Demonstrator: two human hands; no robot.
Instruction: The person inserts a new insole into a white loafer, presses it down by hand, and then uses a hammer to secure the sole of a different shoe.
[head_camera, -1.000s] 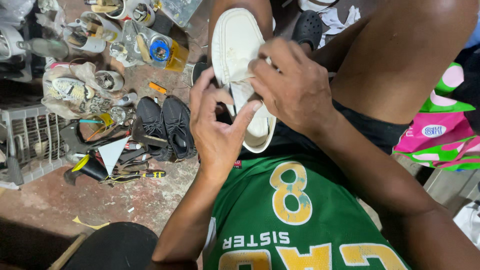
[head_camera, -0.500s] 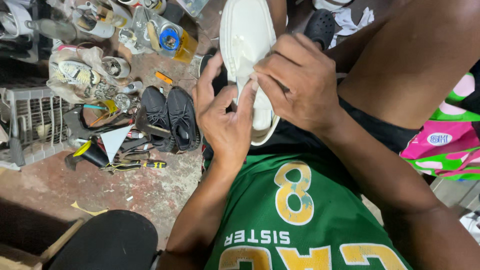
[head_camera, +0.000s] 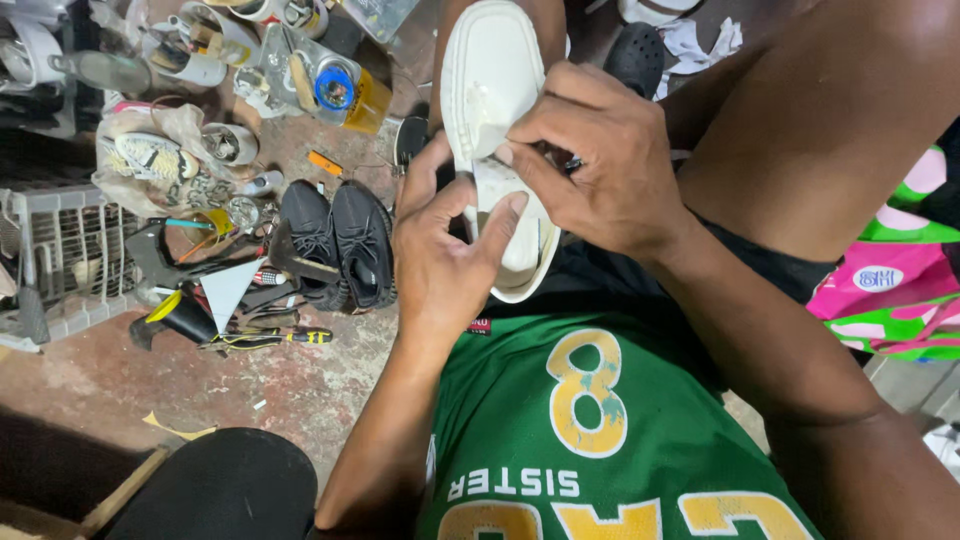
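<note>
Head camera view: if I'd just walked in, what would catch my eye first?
Most likely the white shoe at top centre, sole up, gripped by both hands: the left hand from below, the right hand pressing on its sole. Next, the green jersey filling the bottom. To the left, a pair of black shoes lies on the reddish floor amid scattered tools and cans.

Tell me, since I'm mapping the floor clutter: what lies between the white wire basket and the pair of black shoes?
In the head view, dark hand tools, a white paper triangle and a yellow-rimmed cup lie between the wire basket and the black shoes.
</note>
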